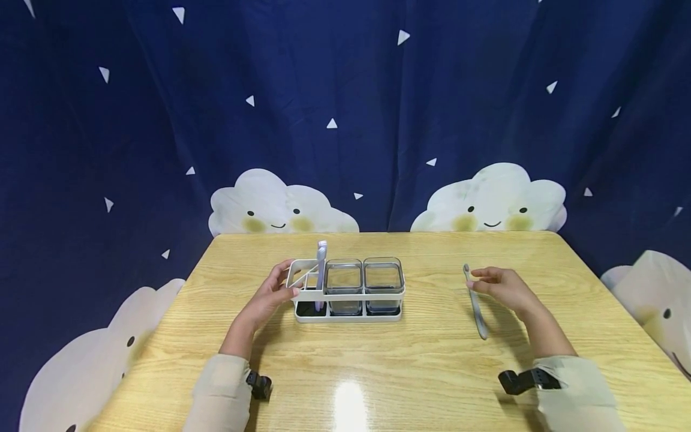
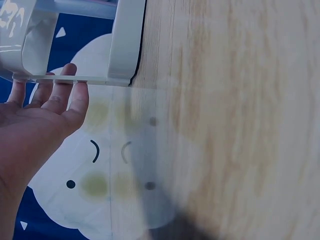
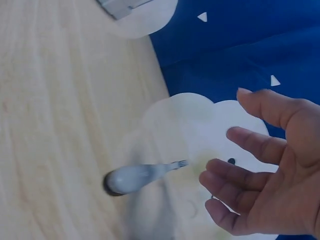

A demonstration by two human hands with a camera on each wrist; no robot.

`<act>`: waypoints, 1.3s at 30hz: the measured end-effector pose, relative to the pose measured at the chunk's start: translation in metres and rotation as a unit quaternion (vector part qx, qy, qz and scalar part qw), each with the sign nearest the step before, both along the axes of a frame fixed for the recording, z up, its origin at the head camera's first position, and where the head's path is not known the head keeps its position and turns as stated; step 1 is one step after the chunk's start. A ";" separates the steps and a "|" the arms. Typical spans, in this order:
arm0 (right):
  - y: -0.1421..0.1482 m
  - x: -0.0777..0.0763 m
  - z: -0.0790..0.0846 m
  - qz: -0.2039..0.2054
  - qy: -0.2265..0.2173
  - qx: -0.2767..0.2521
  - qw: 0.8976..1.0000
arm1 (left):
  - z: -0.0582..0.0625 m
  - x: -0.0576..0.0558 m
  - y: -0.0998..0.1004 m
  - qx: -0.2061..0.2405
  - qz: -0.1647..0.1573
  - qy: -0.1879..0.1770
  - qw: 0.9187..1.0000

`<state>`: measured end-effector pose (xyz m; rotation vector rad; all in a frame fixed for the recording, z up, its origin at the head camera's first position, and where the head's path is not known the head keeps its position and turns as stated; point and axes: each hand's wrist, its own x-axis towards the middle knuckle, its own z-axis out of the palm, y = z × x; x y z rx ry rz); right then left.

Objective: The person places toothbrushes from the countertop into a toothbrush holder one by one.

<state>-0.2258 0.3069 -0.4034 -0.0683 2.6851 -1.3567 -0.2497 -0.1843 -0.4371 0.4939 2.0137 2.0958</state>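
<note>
A white toothbrush holder (image 1: 345, 297) stands on the table, with a light purple toothbrush (image 1: 321, 267) upright in its left part. My left hand (image 1: 269, 298) grips the rack's left end, thumb at the front and fingers at the outer side; the left wrist view shows fingertips (image 2: 80, 90) at the white rim. A grey toothbrush (image 1: 476, 309) is on the right side of the table, bristle end away from me. Right beside it is my right hand (image 1: 503, 290), its fingers (image 3: 255, 145) spread and loosely bent. In the right wrist view, that hand and the grey toothbrush (image 3: 137, 177) are apart.
Two clear square cups (image 1: 344, 279) sit in the holder's middle and right parts. The wooden table (image 1: 421, 372) ends at a dark blue curtain (image 1: 367, 72) with clouds and white triangles. Black wrist cameras (image 1: 259, 385) are strapped to both sleeves.
</note>
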 end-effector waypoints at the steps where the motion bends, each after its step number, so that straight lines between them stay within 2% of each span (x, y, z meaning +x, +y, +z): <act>1: 0.000 -0.001 -0.002 -0.006 -0.005 -0.006 1.000 | 0.000 0.000 0.000 -0.001 0.000 0.000 1.000; 13: 0.003 -0.012 -0.025 -0.069 -0.042 -0.015 0.997 | -0.002 0.000 -0.001 -0.003 -0.003 0.000 1.000; 20: 0.000 -0.014 -0.031 -0.104 -0.062 -0.064 0.991 | -0.002 0.001 -0.001 -0.001 -0.006 -0.002 1.000; 29: 0.000 -0.016 -0.038 -0.108 -0.065 -0.073 0.989 | 0.000 0.000 -0.001 0.006 -0.012 -0.001 1.000; 36: 0.003 -0.021 -0.044 -0.142 -0.069 -0.077 0.984 | 0.002 0.000 0.000 0.012 -0.011 -0.001 1.000; 39: 0.002 -0.023 -0.047 -0.153 -0.060 -0.063 0.984 | 0.001 -0.001 0.000 0.012 -0.010 -0.001 1.000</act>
